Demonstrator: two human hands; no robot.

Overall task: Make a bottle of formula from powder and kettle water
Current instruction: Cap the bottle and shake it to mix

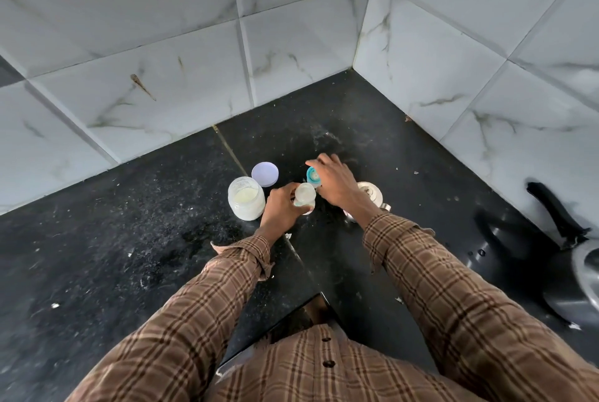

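Observation:
A clear baby bottle (305, 194) stands uncapped on the black counter, and my left hand (279, 207) grips its side. Just behind it lies the teal teat ring (313, 176). My right hand (335, 181) hovers over that ring with fingers spread, holding nothing I can see. Left of the bottle stands an open plastic jar of pale powder (245, 197), with its lilac lid (265, 173) lying flat behind it. A steel kettle (372, 195) sits right of my right wrist, mostly hidden by the arm.
The black stone counter (129, 239) meets marble-tiled walls (291, 38) in a corner behind the items. A dark pan with a black handle (551, 207) sits at the right edge. Crumbs and powder specks dot the counter.

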